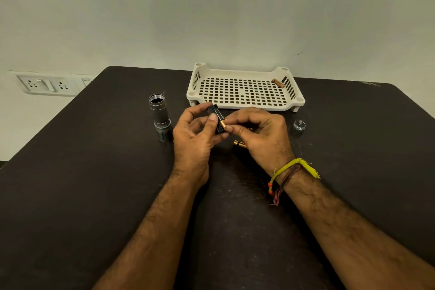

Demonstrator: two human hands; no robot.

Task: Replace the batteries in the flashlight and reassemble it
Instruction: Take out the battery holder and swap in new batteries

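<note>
Two bare forearms reached over a dark tabletop (94, 195). The left hand (195, 139) held a black battery holder (216, 118) in a curled grip, tilted so its open side faced the other hand. The right hand (261, 136) pinched a copper-topped battery (223, 125) against the holder, apparently seating it. A spare battery (239, 144) lay just beneath that hand, ready to pick up. Further left, the grey flashlight body (160, 116) stood upright, its threaded mouth open and empty. Its tail cap (299, 125), spring up, sat well apart on the right. Beyond stood a white perforated tray (244, 106) holding one worn battery (278, 83), probably discarded.
</note>
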